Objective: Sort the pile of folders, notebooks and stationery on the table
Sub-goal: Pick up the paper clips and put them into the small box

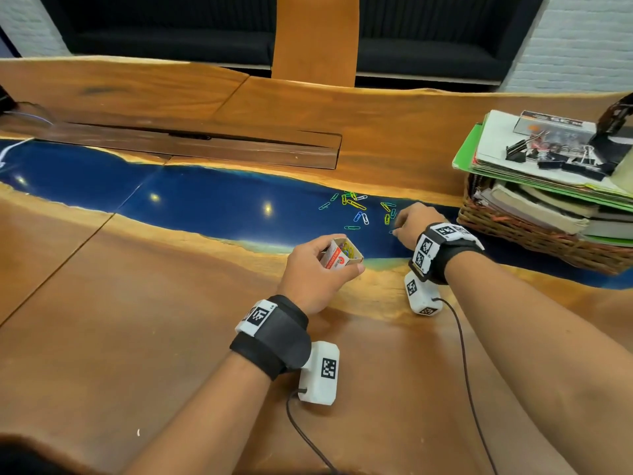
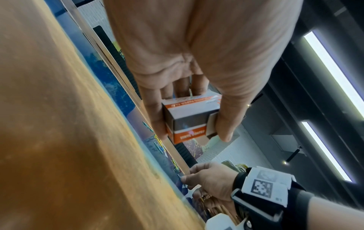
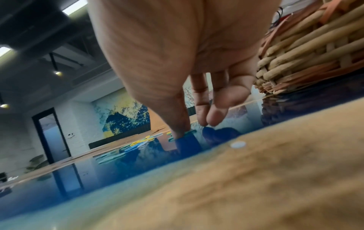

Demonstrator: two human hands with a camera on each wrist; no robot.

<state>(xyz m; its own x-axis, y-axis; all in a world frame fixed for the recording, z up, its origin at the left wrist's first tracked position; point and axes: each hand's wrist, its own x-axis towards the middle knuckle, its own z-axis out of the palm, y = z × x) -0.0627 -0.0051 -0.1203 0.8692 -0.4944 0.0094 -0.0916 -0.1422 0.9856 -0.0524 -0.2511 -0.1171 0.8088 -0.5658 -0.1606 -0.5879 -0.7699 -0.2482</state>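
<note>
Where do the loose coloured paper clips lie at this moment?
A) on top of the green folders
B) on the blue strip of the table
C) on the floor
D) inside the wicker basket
B: the paper clips are scattered on the table's blue strip, between the left hand's small box and the wicker basket.

Wood slab table [image 1: 137,320] with blue resin river [image 1: 205,200]. Dark sofa [image 1: 171,46] behind, white brick walls [image 1: 582,46], ceiling strip lights [image 2: 331,65], blue-yellow mural [image 3: 126,115], dark-framed door [image 3: 51,135].
</note>
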